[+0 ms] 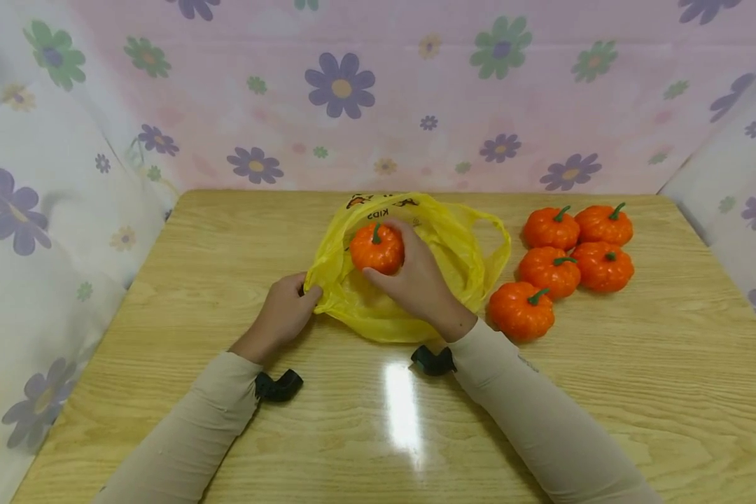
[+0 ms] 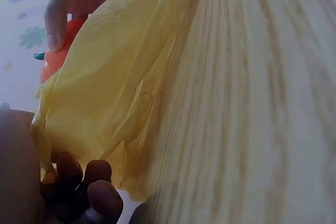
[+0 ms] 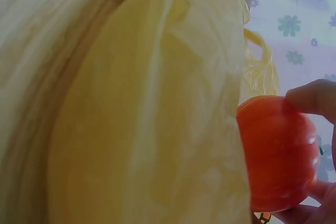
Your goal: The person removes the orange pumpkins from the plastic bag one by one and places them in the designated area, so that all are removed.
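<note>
In the head view my right hand (image 1: 418, 276) grips a small orange pumpkin (image 1: 376, 253) with a green stem, held within the open mouth of a yellow plastic bag (image 1: 378, 329). The right wrist view has the pumpkin (image 3: 278, 153) between thumb and fingers, partly behind the bag wall (image 3: 157, 119). My left hand (image 1: 283, 308) pinches the bag's left rim between thumb and fingers. In the left wrist view, curled fingers (image 2: 100, 192) lie below the bag's side (image 2: 105, 93). Dark print and butterflies mark the bag's far inner side, and a handle loop (image 1: 498, 245) stands out at its right.
Several more orange pumpkins (image 1: 548, 273) stand grouped on the wooden table (image 1: 327, 434), right of the bag. The nearest pumpkin (image 1: 521, 311) sits close to the right sleeve. A flowered cloth (image 1: 403, 126) rises behind the table and along both sides. Black wrist mounts (image 1: 280, 385) jut from both sleeves.
</note>
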`<state>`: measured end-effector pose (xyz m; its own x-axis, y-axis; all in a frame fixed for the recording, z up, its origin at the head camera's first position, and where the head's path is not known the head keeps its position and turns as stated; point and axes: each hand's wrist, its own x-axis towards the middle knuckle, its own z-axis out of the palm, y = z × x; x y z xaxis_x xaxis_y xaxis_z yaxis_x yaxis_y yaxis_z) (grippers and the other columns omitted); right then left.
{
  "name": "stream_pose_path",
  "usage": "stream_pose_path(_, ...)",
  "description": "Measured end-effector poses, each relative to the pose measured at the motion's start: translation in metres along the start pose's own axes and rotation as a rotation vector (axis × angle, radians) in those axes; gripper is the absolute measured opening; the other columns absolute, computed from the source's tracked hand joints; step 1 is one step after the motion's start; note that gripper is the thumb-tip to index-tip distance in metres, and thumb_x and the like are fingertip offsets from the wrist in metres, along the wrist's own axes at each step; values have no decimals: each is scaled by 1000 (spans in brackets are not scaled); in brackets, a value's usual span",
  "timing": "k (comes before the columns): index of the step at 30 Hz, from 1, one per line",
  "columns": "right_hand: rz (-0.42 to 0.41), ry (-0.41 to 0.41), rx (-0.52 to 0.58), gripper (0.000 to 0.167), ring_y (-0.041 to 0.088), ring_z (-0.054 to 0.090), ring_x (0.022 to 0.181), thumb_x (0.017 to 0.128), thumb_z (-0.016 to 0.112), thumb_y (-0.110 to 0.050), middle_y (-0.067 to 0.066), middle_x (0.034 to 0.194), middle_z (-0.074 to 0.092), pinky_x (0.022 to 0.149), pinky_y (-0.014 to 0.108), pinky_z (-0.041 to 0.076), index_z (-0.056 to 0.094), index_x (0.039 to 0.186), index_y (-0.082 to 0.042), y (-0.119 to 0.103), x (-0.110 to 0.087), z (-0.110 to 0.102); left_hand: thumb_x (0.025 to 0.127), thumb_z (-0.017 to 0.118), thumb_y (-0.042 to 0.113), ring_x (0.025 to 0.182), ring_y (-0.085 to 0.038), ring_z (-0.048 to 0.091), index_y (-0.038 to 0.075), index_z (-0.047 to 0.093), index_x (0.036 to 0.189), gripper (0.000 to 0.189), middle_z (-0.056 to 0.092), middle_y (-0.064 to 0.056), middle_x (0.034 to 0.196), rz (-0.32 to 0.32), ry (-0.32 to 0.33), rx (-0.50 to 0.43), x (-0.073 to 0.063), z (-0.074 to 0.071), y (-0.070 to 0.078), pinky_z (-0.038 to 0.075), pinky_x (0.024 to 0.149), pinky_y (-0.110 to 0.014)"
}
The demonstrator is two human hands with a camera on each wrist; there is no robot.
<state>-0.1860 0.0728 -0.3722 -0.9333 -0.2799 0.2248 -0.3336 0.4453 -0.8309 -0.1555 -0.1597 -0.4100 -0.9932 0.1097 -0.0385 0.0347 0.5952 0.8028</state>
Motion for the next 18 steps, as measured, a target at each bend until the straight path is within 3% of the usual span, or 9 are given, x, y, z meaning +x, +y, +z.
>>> stream_pose_path(6,25,-10,-2,77,27,59,118,83,80,-26,14,135,54,96,46,53,35,143,-11,-1,-6,-1,97,49,19,67,-19,50,8,66,90,21,58,-5,74,3,-7,-13,-1,0,0,42,65,-30)
stream_pose_path(18,51,-74,23,78,27,60,116,83,80,-28,10,138,50,92,46,56,33,143,-13,-5,-19,-4,97,50,18,66,-18,49,6,66,90,21,56,-4,73,-10,-4,-28,0,0,-1,42,64,-29)
